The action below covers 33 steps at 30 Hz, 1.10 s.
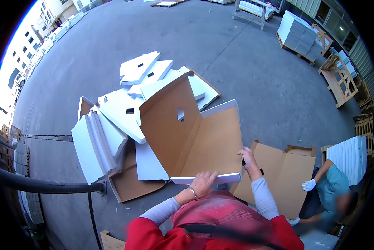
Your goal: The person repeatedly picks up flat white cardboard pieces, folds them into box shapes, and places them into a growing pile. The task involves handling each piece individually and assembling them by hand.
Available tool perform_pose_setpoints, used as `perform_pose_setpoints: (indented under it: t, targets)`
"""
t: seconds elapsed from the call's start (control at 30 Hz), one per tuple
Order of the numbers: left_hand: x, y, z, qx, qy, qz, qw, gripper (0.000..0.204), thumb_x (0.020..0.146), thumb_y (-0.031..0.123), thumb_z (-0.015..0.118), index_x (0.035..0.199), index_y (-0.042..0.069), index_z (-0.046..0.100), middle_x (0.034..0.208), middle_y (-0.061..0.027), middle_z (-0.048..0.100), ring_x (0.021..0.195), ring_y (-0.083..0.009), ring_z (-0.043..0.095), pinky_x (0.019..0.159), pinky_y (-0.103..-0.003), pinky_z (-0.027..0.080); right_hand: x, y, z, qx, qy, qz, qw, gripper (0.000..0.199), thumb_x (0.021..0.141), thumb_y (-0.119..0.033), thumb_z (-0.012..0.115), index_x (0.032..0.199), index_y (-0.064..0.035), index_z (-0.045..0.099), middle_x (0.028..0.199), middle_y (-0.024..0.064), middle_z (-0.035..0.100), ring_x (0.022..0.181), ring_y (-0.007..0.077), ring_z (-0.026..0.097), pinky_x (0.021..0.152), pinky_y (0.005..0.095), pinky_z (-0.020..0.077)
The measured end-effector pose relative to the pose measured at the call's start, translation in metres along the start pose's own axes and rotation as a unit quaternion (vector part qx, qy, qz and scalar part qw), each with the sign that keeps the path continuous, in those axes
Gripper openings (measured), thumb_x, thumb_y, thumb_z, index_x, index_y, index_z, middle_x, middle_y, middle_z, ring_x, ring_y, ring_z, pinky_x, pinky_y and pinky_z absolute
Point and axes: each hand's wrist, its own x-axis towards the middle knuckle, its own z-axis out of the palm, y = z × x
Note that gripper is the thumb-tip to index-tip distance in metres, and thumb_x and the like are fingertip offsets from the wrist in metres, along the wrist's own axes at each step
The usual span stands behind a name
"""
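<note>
A large flat cardboard box [214,143], brown inside and white outside, stands open in front of me. Its lid [164,121] is raised on the left and has a small cut-out hole. My left hand [202,183], a bracelet at its wrist, has its fingers curled over the near white side wall. At the near right corner my right hand [248,158] grips the box's side edge, its thumb side uppermost. Behind the lid lies a loose heap of white boxes [120,108], several with small dark holes.
At right, a co-worker in a teal shirt [335,185] and white gloves holds another open brown box [278,175]. Beyond are stacked white sheets on a pallet [297,33] and wooden crates [339,79]. A dark pipe [49,186] juts in from the left above grey paving [187,29].
</note>
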Motion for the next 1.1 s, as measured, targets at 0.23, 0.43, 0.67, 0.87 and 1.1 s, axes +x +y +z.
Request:
perform_pose_setpoints:
  t: [0.23,0.43,0.67,0.87,1.1]
  targets:
    - [0.04,-0.025,-0.006,-0.292,0.079,-0.011,0.953,0.03,0.079,0.016,0.076,0.102,0.002,0.062,0.086,-0.0082,0.066,0.077,-0.0225,0.064,0.069,-0.036,0.052,-0.005,-0.031,0.011,0.048,-0.035,-0.106,0.993,0.076,0.089,-0.043,0.065,0.141,0.0032,0.035,0.111,0.0157,0.06,0.084,0.0193,0.064,0.073,0.031,0.0527]
    - [0.112,-0.009,-0.066,-0.655,0.295,-0.055,0.694,0.025,0.082,0.007,0.073,0.103,0.002,0.062,0.09,-0.0023,0.065,0.077,-0.0092,0.061,0.068,-0.025,0.051,-0.073,-0.038,0.038,-0.227,-0.004,-0.306,0.925,0.089,0.082,-0.047,0.072,0.144,0.0034,0.033,0.117,0.0205,0.056,0.092,0.026,0.063,0.078,0.0354,0.0527]
    - [0.144,0.009,-0.073,-0.605,0.554,-0.071,0.567,0.017,0.083,0.004,0.07,0.097,0.002,0.061,0.087,-0.0011,0.064,0.072,-0.0077,0.057,0.063,-0.023,0.047,-0.094,-0.021,0.08,-0.545,0.12,-0.535,0.635,0.082,0.075,-0.037,0.077,0.137,0.0034,0.041,0.121,0.0221,0.052,0.106,0.0375,0.054,0.088,0.0443,0.0466]
    - [0.149,0.017,-0.066,-0.587,0.559,-0.084,0.58,0.018,0.084,0.008,0.069,0.097,0.002,0.058,0.086,0.0005,0.061,0.075,-0.0071,0.054,0.065,-0.024,0.046,-0.059,-0.014,0.069,-0.575,0.097,-0.451,0.676,0.082,0.069,-0.02,0.077,0.136,0.0071,0.039,0.114,0.0214,0.055,0.101,0.0393,0.056,0.084,0.0451,0.0475]
    - [0.101,0.019,-0.076,-0.682,0.498,-0.16,0.511,0.03,0.081,0.013,0.067,0.105,0.002,0.054,0.091,-0.004,0.059,0.078,-0.0124,0.055,0.069,-0.029,0.047,-0.09,-0.054,0.064,-0.601,-0.137,-0.332,0.714,0.075,0.067,-0.018,0.07,0.13,0.0123,0.042,0.105,0.0249,0.057,0.095,0.0403,0.059,0.082,0.0454,0.0483]
